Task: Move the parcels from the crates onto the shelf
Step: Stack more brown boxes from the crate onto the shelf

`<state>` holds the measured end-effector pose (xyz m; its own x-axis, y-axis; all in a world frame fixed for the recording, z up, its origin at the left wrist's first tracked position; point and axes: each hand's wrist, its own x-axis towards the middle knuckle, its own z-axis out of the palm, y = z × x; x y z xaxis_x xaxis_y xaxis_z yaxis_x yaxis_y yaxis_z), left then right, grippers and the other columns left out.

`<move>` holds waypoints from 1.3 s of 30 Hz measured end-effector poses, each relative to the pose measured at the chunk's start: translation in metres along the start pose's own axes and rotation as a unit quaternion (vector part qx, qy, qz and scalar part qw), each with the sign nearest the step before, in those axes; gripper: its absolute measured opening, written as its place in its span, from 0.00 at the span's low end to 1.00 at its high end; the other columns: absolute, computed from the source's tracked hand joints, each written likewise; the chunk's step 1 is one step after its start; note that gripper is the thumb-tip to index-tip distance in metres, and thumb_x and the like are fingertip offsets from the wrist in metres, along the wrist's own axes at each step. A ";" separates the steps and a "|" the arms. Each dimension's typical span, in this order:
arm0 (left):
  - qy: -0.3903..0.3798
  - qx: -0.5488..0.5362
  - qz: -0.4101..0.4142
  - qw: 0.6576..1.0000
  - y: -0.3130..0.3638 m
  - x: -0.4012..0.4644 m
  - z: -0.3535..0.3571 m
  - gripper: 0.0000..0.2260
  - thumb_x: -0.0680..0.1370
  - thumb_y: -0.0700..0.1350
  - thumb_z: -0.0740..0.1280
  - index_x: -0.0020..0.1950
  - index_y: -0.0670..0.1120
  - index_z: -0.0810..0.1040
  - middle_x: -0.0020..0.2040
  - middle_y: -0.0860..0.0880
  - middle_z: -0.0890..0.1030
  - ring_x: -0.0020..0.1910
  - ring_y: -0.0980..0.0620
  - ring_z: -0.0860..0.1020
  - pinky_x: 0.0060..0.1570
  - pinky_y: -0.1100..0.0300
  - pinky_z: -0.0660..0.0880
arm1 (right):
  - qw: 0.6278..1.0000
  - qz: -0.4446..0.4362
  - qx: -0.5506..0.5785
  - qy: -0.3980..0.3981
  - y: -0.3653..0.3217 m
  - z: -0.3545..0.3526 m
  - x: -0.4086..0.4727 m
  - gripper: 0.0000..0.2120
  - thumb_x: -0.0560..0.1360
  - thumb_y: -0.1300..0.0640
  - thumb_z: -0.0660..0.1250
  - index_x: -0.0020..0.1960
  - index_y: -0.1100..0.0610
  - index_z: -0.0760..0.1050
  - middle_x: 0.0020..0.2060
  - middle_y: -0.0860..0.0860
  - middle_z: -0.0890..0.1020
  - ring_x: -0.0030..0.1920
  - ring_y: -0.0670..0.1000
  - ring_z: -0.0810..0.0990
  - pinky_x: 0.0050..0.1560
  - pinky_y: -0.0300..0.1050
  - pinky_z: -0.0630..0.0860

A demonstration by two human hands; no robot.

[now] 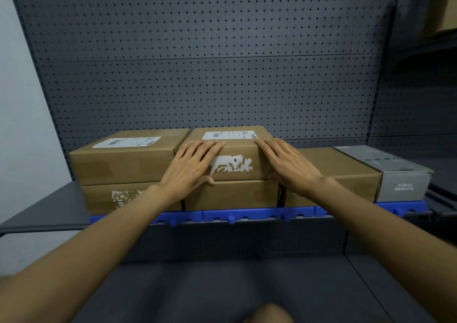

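Observation:
A brown cardboard parcel (237,147) with a white label on top and a torn sticker on its front sits on the shelf (49,211), stacked on another brown parcel (232,195). My left hand (193,167) grips its front left corner, fingers over the top edge and thumb under the bottom edge. My right hand (286,164) grips the front right corner the same way. To the left, a labelled parcel (123,157) lies on a lower parcel (111,198). No crate is in view.
Right of the stack lie a low brown parcel (338,172) and a grey box (395,174). A blue strip (247,215) runs along the shelf's front edge. Grey pegboard (210,63) backs the shelf. A lower shelf (222,290) is below.

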<state>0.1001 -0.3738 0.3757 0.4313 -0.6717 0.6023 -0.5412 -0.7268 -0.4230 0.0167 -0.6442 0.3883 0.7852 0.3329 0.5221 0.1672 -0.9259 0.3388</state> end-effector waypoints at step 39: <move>-0.392 -0.118 -0.212 0.888 -0.005 -0.527 -0.048 0.31 0.80 0.48 0.64 0.79 0.44 0.54 0.77 0.46 0.60 0.76 0.47 0.58 0.74 0.59 0.52 | 0.876 -0.305 0.285 -0.244 -0.462 0.080 -0.073 0.30 0.81 0.48 0.60 0.78 0.57 0.54 0.74 0.54 0.62 0.73 0.55 0.62 0.71 0.48 0.62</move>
<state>-0.1588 -0.0092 0.0933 0.9516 -0.3065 -0.0209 -0.3072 -0.9497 -0.0611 -0.0704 -0.2554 0.1316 0.5846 0.8089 -0.0622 0.8049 -0.5879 -0.0803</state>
